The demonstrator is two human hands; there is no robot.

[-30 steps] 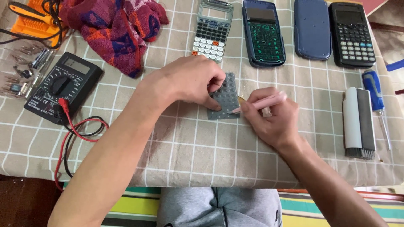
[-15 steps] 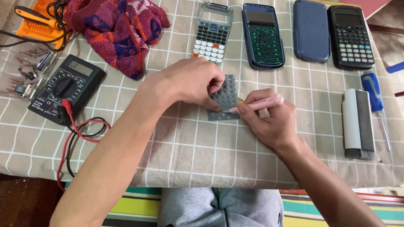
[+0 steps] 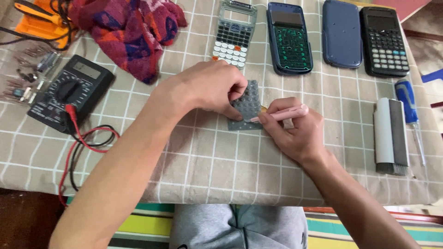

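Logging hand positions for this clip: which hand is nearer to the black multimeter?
Left. The left hand presses on the grey keypad mat, across bare cloth from the black multimeter; the right hand, holding a pink tool, is beyond the mat.

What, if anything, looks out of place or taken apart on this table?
The second calculator lies opened, its green circuit board bare and keys missing. Its likely grey keypad mat sits apart on the cloth under the left hand, while the right hand holds a pink tool.
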